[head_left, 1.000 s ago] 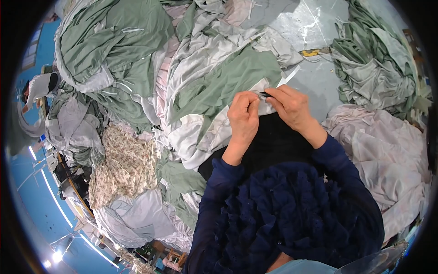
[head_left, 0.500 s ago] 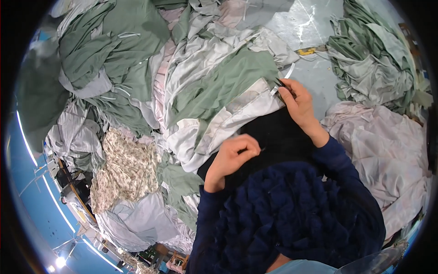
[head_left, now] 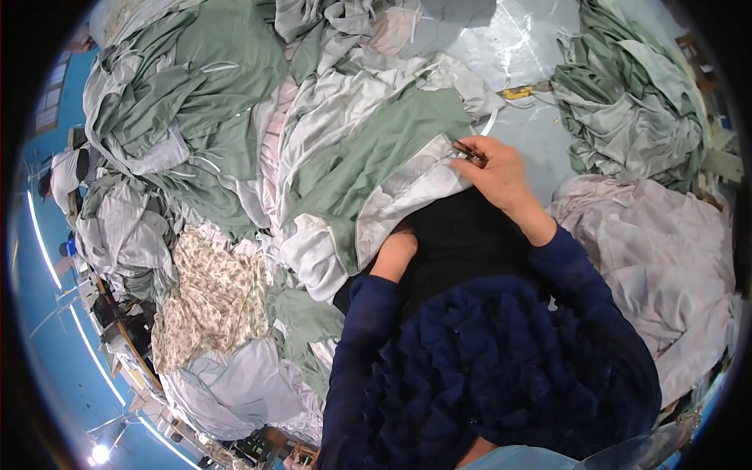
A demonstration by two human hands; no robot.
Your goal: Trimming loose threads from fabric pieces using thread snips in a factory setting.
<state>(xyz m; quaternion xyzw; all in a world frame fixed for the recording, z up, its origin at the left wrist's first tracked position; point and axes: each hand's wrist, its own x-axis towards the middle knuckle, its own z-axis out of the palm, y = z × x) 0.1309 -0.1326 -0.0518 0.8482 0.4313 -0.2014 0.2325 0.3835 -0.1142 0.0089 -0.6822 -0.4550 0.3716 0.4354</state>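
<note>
A green and white cloth piece [head_left: 392, 145] lies before me, its white edge folded over toward my lap. My right hand [head_left: 501, 172] is closed around small dark thread snips [head_left: 473, 154], at the right corner of that white edge. My left hand [head_left: 398, 252] reaches in beneath the white edge; its fingers are hidden by the cloth. A thin white tie [head_left: 489, 123] sticks out just beyond the snips.
Heaped green cloth [head_left: 235, 55] fills the far left, with floral fabric [head_left: 211, 286] nearer. On the right are a green-grey heap [head_left: 627, 102] and a pale pink pile [head_left: 642, 266]. A grey tabletop [head_left: 533, 141] shows between, with a yellow piece [head_left: 517, 93] on it.
My left hand has moved forward from above my lap and gone under the white edge. My right hand has shifted slightly left with the snips, whose dark handles now show more.
</note>
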